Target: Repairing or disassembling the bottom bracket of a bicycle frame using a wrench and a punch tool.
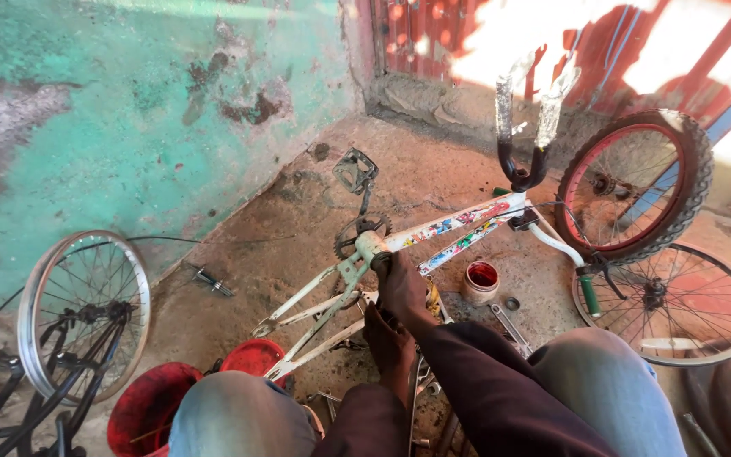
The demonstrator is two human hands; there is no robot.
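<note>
My right hand (403, 288) closes its fingers on the bottom bracket of the stiff, heavy bicycle frame (433, 237), my left hand (387, 338) gripping a frame tube beside it

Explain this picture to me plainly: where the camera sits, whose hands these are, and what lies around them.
The camera sits on a person's head and looks down past their knees. Both bare hands work at the crank end of an upside-down bicycle frame lying on the dirt floor. The right hand grips the frame near the chainring; the left hand sits just below it, and what it holds is hidden. Nearby lie a small red-filled tin, a wrench, red bowls, a loose wheel by the green wall, and two more wheels on the right.
</note>
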